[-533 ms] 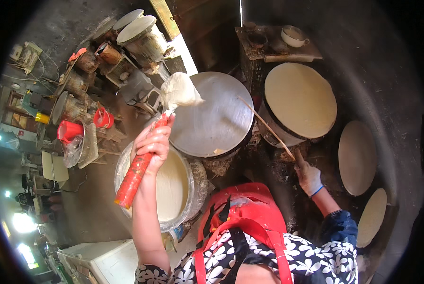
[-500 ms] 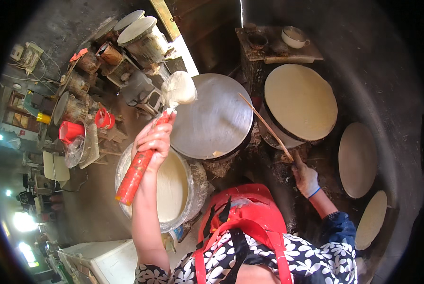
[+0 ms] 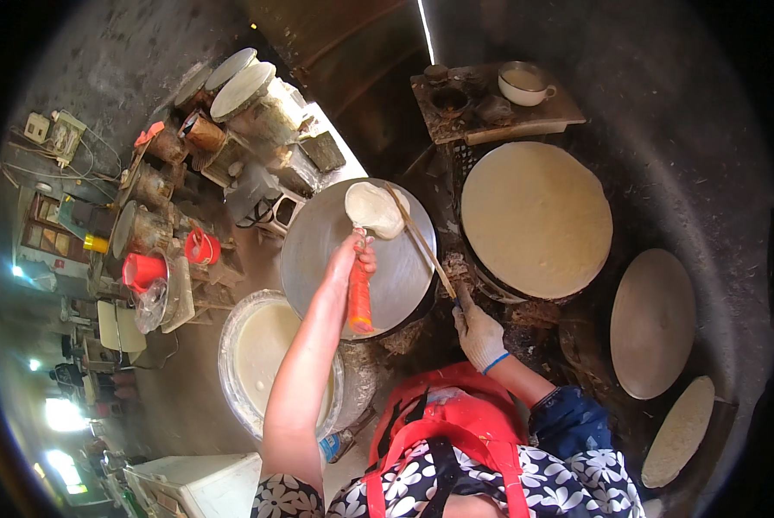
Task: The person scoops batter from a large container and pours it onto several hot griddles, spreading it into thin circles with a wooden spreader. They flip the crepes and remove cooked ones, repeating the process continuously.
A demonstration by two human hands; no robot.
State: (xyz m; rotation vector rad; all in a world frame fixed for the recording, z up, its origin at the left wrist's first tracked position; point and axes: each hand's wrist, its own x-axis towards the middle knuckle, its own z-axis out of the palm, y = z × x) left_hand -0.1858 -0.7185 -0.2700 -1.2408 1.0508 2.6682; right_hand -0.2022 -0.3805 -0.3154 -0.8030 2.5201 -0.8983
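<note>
The batter tub (image 3: 228,363) stands just beside the round griddle (image 3: 318,237), apparently for short reach. The left hand (image 3: 360,255) wraps a red handle (image 3: 359,300), its batter-covered end (image 3: 375,211) over the metal; the gloved right hand (image 3: 480,335), perhaps shielded from heat, grips 1 wooden stick (image 3: 424,243).

My left forearm (image 3: 305,363), bare, stretched forward and leaned a little to the right, with my left hand (image 3: 355,259) at its end, fingers curled closed. My right forearm (image 3: 522,377) slanted forward and inward, bare at the wrist, and my gloved right hand (image 3: 480,335) was closed too, nearer my body, well apart from the other.
</note>
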